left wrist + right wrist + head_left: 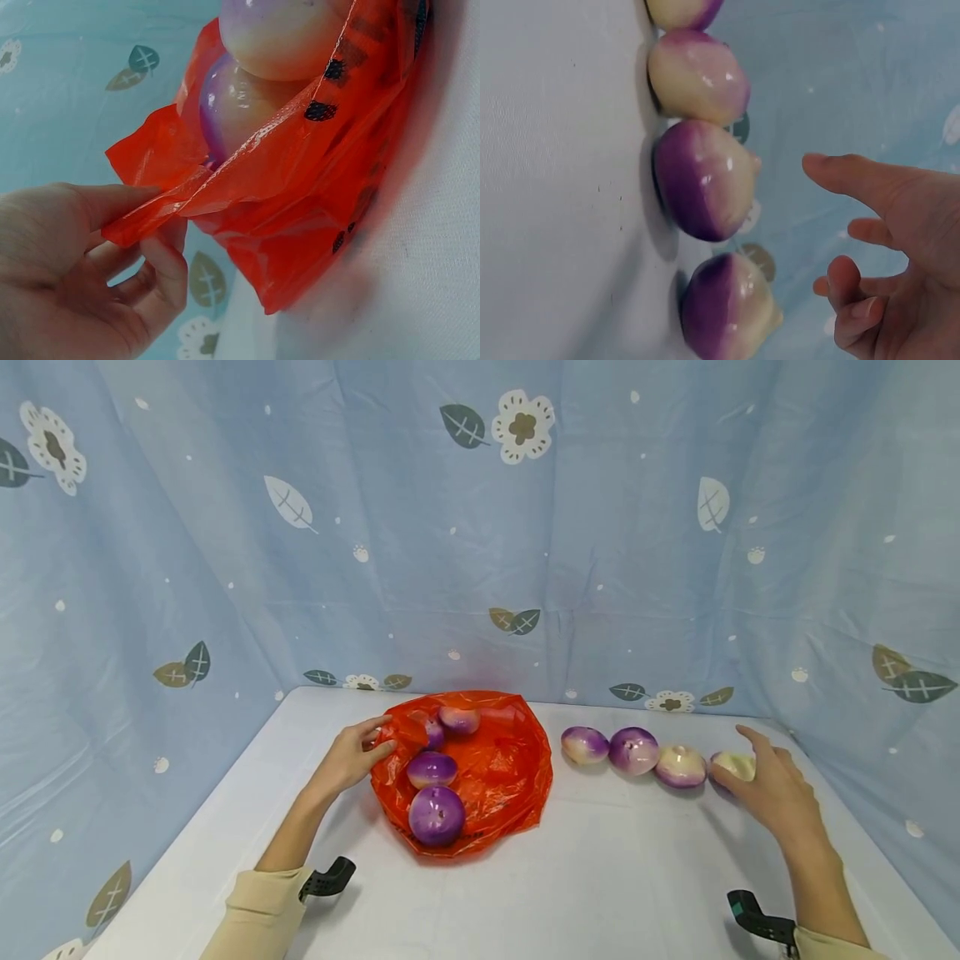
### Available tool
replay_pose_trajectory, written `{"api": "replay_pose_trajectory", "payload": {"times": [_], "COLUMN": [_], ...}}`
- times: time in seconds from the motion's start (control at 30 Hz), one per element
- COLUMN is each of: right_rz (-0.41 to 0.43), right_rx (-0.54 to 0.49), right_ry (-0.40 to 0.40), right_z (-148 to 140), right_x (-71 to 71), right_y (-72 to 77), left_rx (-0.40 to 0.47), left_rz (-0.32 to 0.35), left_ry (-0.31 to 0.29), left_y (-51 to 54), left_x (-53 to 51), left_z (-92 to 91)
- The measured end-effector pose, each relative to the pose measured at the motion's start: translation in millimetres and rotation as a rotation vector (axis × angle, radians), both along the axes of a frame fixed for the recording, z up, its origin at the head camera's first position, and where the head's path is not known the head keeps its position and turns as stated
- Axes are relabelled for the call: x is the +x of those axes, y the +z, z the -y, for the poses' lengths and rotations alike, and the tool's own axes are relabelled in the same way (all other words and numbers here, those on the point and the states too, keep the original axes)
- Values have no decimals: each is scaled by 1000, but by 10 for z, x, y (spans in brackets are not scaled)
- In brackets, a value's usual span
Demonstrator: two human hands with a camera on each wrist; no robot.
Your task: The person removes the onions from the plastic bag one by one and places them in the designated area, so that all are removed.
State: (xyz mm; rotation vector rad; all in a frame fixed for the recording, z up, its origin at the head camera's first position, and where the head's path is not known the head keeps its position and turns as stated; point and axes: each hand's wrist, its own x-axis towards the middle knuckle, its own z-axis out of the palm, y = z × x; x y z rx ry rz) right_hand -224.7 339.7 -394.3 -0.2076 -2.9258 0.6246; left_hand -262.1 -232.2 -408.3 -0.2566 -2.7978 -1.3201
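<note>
My left hand [347, 764] pinches the rim of a red plastic bag [498, 777] between thumb and fingers; the left wrist view shows the pinched fold [150, 214] closely. The bag lies with its mouth spread wide. Several glossy purple-and-cream round vegetables, resembling turnips [437, 816], sit along its left side. Right of the bag, several more turnip-like vegetables form a row [634, 751]. Over the rightmost vegetable [731, 307] hovers my right hand [780, 785], thumb and fingers spread, holding nothing. In the right wrist view, a gap separates that hand from the row.
Everything lies on a white table [600, 885]. A blue curtain [420, 543] printed with leaves and flowers hangs behind and beside it. Each wrist carries a black camera mount, the left one [328, 878] and the right one [757, 918].
</note>
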Motion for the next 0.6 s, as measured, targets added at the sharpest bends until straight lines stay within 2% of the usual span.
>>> {"api": "replay_pose_trajectory", "payload": {"times": [0.6], "right_rz": [-1], "right_rx": [36], "right_ry": [126], "right_z": [253], "right_x": [11], "right_y": [83], "left_rx": [-20], "left_rz": [-7], "left_ry": [5], "left_y": [1], "left_x": [-1], "left_z": [7]}}
